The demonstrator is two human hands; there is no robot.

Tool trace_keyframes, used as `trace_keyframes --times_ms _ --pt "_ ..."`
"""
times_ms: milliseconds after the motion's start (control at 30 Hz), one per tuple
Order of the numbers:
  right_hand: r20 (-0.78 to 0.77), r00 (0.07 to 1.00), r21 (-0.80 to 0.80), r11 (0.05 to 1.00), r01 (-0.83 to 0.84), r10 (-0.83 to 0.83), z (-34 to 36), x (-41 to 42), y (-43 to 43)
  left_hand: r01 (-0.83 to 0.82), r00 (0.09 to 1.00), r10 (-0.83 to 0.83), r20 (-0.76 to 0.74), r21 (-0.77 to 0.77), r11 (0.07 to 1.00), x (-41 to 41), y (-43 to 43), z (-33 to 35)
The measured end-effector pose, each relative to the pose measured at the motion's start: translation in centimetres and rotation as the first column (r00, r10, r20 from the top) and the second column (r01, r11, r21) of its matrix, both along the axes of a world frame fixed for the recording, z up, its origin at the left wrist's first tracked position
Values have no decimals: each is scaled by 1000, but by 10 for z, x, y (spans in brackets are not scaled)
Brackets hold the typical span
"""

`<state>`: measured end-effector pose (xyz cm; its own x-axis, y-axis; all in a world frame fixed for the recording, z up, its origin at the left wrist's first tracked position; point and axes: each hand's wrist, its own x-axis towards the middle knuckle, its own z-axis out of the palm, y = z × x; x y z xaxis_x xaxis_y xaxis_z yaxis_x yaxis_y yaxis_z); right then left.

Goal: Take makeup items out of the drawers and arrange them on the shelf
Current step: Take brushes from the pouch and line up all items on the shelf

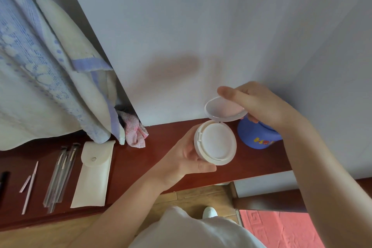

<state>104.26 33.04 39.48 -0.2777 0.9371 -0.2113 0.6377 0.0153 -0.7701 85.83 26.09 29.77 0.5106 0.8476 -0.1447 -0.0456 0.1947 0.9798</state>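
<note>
A round white compact (pixel 216 143) is held above the dark red wooden shelf (pixel 130 163). My left hand (pixel 185 155) grips its base from the left. Its hinged lid (pixel 223 109) stands open, and my right hand (pixel 255 104) pinches the lid's upper edge. On the shelf to the left lie a cream snap pouch (pixel 93 173), a bundle of brushes in clear sleeves (pixel 60 175), two thin pink sticks (pixel 30 185) and a black item (pixel 4 179) at the frame's edge.
A blue cup with coloured letters (pixel 257 137) stands on the shelf behind my right hand. A blue-and-cream towel (pixel 46 66) hangs over the shelf's left part, with a pink cloth (pixel 134 133) below it. A white wall backs the shelf. A pink mat (pixel 281 229) lies on the floor.
</note>
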Motion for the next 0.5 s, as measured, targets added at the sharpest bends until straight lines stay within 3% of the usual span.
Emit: trace_keyframes --times_ms 100,167,267,500 --pt "-34 997 -77 994 71 -74 1 -2 5 -12 1000 12 13 -2 1000 1 0 0" --pt "-164 980 -111 989 98 -116 -6 -3 7 -65 998 65 27 0 998 0 2 1" --pt "-472 867 -192 978 76 -160 -25 -3 1 -181 981 181 74 -10 983 -6 8 4" --pt "-736 649 -301 952 -60 -192 -73 -18 -40 -264 962 260 77 33 964 -20 13 11"
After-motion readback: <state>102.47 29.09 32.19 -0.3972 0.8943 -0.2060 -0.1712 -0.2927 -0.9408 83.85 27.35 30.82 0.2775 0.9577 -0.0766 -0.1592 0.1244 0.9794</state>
